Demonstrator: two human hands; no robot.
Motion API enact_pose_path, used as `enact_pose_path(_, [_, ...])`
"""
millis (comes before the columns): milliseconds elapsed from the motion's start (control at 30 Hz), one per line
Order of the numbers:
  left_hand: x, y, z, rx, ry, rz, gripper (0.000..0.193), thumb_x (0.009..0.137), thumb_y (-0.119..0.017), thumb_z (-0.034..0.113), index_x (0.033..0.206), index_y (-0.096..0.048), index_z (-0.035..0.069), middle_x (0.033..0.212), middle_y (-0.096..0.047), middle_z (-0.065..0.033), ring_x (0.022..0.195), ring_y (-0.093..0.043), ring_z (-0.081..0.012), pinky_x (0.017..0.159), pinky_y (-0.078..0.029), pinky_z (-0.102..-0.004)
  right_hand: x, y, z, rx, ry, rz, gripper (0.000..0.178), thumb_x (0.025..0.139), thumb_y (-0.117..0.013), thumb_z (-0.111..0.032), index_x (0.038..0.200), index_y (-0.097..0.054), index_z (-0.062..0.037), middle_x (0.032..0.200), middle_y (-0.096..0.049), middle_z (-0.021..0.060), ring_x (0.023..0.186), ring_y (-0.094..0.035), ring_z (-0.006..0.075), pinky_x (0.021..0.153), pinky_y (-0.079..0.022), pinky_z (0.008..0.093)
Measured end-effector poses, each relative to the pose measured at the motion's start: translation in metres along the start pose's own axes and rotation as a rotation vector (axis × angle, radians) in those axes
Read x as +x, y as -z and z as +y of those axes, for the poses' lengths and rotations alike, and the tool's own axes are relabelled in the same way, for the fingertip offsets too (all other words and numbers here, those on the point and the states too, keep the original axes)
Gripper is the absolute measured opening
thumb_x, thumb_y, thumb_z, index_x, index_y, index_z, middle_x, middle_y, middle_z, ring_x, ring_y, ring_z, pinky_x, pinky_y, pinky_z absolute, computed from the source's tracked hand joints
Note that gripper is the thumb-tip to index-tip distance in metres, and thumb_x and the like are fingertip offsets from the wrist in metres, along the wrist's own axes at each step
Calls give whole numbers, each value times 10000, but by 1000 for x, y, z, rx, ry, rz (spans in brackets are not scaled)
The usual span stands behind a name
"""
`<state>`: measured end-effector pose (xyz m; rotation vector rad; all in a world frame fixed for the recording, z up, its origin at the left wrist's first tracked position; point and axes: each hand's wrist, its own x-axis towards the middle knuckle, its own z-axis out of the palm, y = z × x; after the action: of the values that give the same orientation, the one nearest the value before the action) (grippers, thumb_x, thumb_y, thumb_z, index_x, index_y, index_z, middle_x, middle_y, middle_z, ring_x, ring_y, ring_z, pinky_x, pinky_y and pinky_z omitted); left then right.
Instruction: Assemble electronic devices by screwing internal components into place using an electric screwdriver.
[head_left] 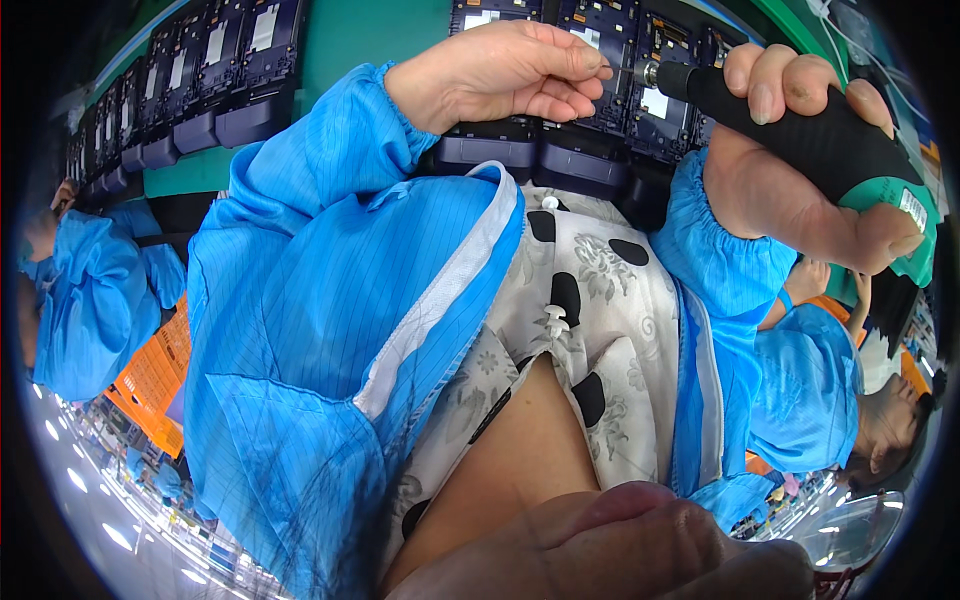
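Observation:
In my right hand lies a black powered screwdriver with a green rear end; the fingers wrap over its body and the thumb rests near the green part. Its metal bit points left, toward the fingertips of my left hand. Thumb and index finger of that hand are pinched together close to the bit's tip; anything between them is too small to make out. Under both hands stand several dark device housings, side by side, with small circuit parts and white labels inside.
More such housings line the left side of a green work surface. White cables hang at the upper right. People in blue smocks sit to the left and right, with orange panels beside the left one.

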<state>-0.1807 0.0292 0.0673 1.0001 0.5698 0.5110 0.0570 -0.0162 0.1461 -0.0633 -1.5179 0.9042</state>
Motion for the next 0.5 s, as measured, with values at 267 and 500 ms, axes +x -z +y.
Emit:
enact_pose_path(267, [0, 1, -3, -34, -36, -33, 230, 998, -578, 219, 1099, -643, 23, 891, -683, -72, 780, -697, -121, 691, -603, -199, 5, 0, 0, 96, -73, 112, 848, 697, -518, -877, 1088, -700, -146, 842, -595, 100, 714, -554, 226, 669, -433, 433])
enact_pose_path(500, [3, 5, -10, -14, -50, 26, 221, 965, -632, 264, 1027, -671, 55, 787, -661, -70, 695, -656, -106, 582, -552, -208, 4, 1, 0, 44, -70, 155, 845, 671, -534, -883, 1039, -717, -144, 800, -580, 95, 677, -540, 221, 650, -418, 426])
